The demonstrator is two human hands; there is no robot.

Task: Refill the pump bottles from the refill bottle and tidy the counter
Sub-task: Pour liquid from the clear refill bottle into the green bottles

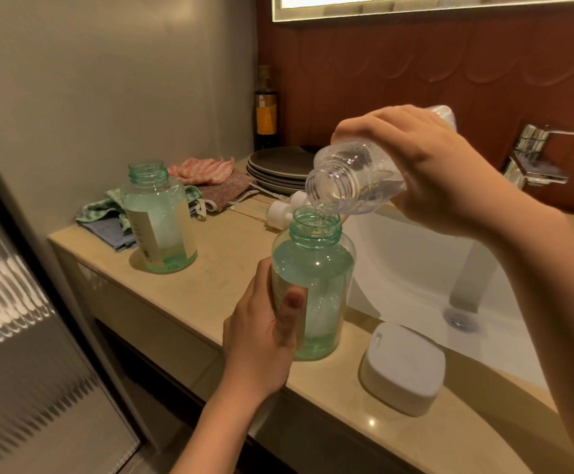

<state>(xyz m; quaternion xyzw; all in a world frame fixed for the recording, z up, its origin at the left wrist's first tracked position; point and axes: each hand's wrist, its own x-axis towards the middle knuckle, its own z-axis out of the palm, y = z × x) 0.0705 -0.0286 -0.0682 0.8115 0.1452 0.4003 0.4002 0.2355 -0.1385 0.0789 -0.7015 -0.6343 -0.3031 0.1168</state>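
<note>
My left hand (pixel 261 340) grips the lower part of a green-tinted open pump bottle (pixel 316 268) standing on the beige counter (pixel 189 289) beside the sink. My right hand (pixel 429 165) holds a clear refill bottle (pixel 347 183) tipped mouth-down over that bottle's neck, and a thin stream of clear liquid runs into it. A second open green bottle (pixel 159 220) stands further left on the counter. Two white pump heads (pixel 283 208) lie on the counter behind the held bottle.
A white soap box (pixel 405 364) sits near the counter's front edge. The white sink (pixel 415 268) with a chrome tap (pixel 535 155) is on the right. Stacked grey plates (pixel 278 169), folded cloths (pixel 203 172) and a dark bottle (pixel 266 111) stand at the back.
</note>
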